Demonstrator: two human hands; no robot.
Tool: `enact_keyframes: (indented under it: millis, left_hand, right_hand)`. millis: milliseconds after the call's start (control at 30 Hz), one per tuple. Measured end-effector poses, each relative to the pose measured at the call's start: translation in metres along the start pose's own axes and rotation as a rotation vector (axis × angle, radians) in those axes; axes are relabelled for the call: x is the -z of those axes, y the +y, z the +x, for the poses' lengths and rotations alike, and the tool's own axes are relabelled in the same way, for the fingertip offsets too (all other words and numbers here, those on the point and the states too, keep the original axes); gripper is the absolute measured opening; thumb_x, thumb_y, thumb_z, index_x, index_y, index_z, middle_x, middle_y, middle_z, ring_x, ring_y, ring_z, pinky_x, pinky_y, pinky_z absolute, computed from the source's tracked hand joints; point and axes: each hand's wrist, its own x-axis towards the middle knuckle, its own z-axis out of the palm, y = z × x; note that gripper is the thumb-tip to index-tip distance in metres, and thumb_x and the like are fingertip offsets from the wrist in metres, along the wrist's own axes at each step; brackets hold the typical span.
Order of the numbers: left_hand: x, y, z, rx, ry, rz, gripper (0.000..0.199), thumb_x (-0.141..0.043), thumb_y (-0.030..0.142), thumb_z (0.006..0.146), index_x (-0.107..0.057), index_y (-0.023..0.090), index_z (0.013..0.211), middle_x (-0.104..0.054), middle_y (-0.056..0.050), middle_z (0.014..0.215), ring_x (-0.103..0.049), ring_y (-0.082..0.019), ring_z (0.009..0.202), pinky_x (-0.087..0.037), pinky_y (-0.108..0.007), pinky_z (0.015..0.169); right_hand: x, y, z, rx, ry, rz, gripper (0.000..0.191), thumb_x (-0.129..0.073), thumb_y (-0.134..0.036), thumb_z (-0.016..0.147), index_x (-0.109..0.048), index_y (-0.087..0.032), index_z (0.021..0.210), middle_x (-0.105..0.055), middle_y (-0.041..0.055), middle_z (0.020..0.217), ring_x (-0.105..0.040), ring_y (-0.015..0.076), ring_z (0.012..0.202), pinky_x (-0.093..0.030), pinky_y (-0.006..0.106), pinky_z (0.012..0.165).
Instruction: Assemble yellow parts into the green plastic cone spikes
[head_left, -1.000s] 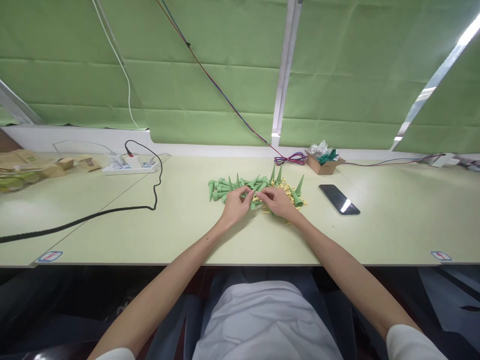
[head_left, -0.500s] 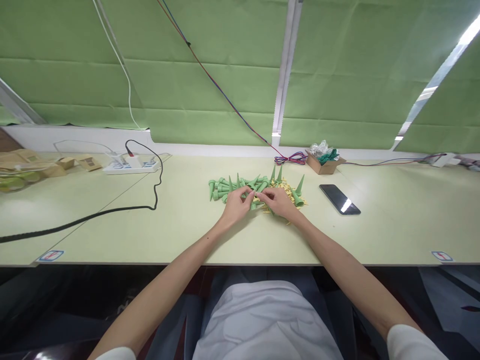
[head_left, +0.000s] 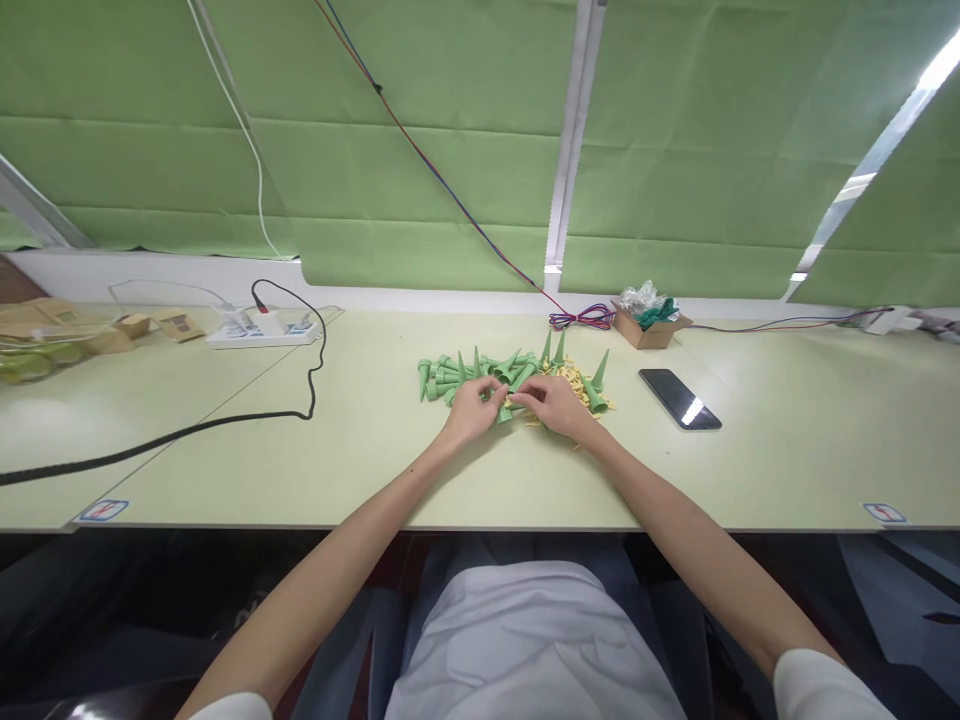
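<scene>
Several green cone-shaped pieces (head_left: 444, 372) lie in a heap at the middle of the table, a few standing with their tips up. Small yellow pieces (head_left: 574, 375) are scattered at the heap's right side. At the heap's front edge, my left hand (head_left: 472, 408) is closed around a green cone (head_left: 504, 415) whose wide end shows below the fingers. My right hand (head_left: 553, 403) is pinched near the left fingertips, over the yellow pieces; a small yellow piece seems to show at its fingertips.
A black phone (head_left: 679, 399) lies to the right. Behind it stands a small cardboard box (head_left: 651, 333) with plastic and green material, beside a coiled cable (head_left: 583, 318). A power strip (head_left: 262, 334) and black cord (head_left: 217, 421) are at left.
My fingertips have moved slightly apart, and the green cone at my left hand now points differently, its wide end lower and nearer the front. The surroundings look the same.
</scene>
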Motion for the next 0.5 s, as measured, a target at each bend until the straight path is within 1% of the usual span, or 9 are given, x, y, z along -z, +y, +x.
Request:
enact_keyframes:
  millis: [133, 233, 333, 433, 500]
  left_hand:
    - [-0.001, -0.003, 0.001, 0.001, 0.003, -0.001, 0.029, -0.052, 0.042, 0.086, -0.060, 0.018, 0.070, -0.060, 0.000, 0.068, -0.049, -0.015, 0.063, -0.037, -0.028, 0.061]
    - [-0.001, 0.000, 0.000, -0.006, 0.012, 0.019, 0.029, -0.052, 0.041, 0.086, -0.060, 0.018, 0.071, -0.059, 0.000, 0.067, -0.047, -0.014, 0.061, -0.037, -0.028, 0.059]
    - [0.000, 0.003, -0.002, -0.036, 0.019, 0.040, 0.029, -0.051, 0.040, 0.088, -0.060, 0.018, 0.072, -0.058, 0.001, 0.068, -0.044, -0.013, 0.059, -0.036, -0.027, 0.058]
    - [0.001, 0.007, -0.004, -0.039, 0.021, 0.037, 0.029, -0.051, 0.041, 0.088, -0.060, 0.017, 0.073, -0.057, 0.001, 0.068, -0.042, -0.012, 0.056, -0.035, -0.026, 0.057]
    - [0.001, 0.008, -0.005, -0.036, 0.021, 0.024, 0.030, -0.051, 0.041, 0.088, -0.060, 0.017, 0.074, -0.057, 0.001, 0.068, -0.041, -0.011, 0.055, -0.034, -0.026, 0.056]
  right_hand:
    - [-0.001, 0.001, 0.000, 0.002, -0.015, 0.016, 0.019, -0.065, -0.031, 0.086, -0.069, -0.016, 0.074, -0.061, -0.0002, 0.062, -0.047, 0.0110, 0.055, -0.035, 0.025, 0.057]
    - [-0.001, 0.001, 0.000, 0.005, -0.026, 0.016, 0.021, -0.063, -0.032, 0.086, -0.067, -0.016, 0.073, -0.059, -0.0008, 0.061, -0.046, 0.0110, 0.055, -0.035, 0.025, 0.057]
    - [-0.001, 0.002, 0.000, 0.017, -0.031, -0.011, 0.029, -0.059, -0.035, 0.089, -0.063, -0.017, 0.068, -0.052, -0.0024, 0.056, -0.041, 0.0105, 0.053, -0.032, 0.025, 0.056]
    - [0.000, 0.001, -0.001, 0.037, -0.021, -0.047, 0.041, -0.052, -0.042, 0.093, -0.054, -0.017, 0.061, -0.042, -0.0039, 0.052, -0.035, 0.0101, 0.052, -0.029, 0.026, 0.055]
    - [0.000, 0.001, -0.001, 0.047, -0.014, -0.061, 0.046, -0.049, -0.044, 0.095, -0.048, -0.018, 0.058, -0.037, -0.0043, 0.052, -0.033, 0.0100, 0.052, -0.027, 0.027, 0.054]
